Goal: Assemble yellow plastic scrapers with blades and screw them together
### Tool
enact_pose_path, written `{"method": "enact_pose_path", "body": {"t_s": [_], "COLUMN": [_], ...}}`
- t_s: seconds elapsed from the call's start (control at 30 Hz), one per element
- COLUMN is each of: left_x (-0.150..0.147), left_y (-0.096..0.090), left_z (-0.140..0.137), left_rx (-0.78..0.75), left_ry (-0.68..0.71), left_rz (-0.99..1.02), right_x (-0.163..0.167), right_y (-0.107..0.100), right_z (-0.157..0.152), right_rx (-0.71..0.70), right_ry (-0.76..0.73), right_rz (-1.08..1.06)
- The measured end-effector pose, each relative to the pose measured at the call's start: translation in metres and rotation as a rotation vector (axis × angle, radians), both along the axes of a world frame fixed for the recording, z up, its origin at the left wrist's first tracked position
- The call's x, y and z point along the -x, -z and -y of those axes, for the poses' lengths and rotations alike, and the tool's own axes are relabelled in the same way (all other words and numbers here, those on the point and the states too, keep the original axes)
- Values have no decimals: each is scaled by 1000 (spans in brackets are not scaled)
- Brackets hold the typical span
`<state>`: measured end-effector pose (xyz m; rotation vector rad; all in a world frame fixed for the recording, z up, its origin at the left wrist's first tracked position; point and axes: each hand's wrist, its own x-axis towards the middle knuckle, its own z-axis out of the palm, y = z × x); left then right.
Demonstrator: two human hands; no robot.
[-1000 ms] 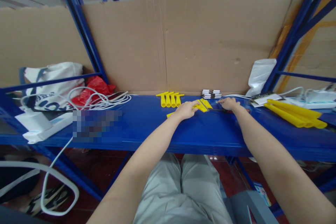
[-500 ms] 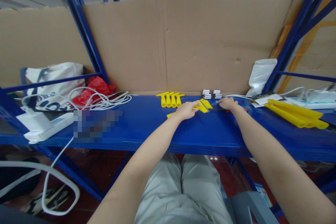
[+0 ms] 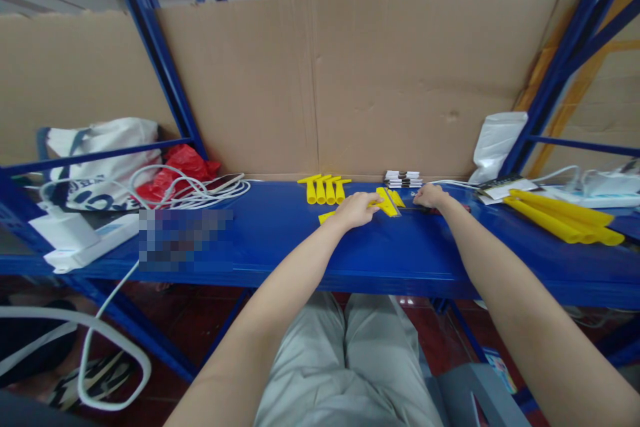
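My left hand is closed on a yellow scraper with a wide flat head and a thin greyish strip along its edge. Beside that head, another small yellow piece lies on the blue shelf. A further yellow part shows from under my left wrist. My right hand is closed just to the right, its fingertips pinched on something small I cannot make out. Under it lies a dark red and black tool with a thin shaft, mostly hidden. Several yellow T-shaped handles stand in a row behind my left hand.
White bundled packs sit against the cardboard wall. At right are long yellow tubes, papers and a white pouch. Cables, a power strip, a red bag and a cloth bag occupy the left.
The yellow scraper head in my left hand has shifted and turned slightly. My right hand has moved very little.
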<state>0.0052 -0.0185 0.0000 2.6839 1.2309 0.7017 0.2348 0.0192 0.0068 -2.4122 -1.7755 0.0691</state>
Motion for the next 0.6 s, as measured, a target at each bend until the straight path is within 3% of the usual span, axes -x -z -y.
{"method": "enact_pose_path", "body": {"t_s": [0.6], "left_x": [1], "left_y": [-1], "left_z": [2], "left_rx": [14], "left_ry": [-17], "left_rz": [7], "right_x": [-7], "right_y": [5], "right_z": [-12], "right_rx": [-10], "right_ry": [-47], "right_rz": [-3]}}
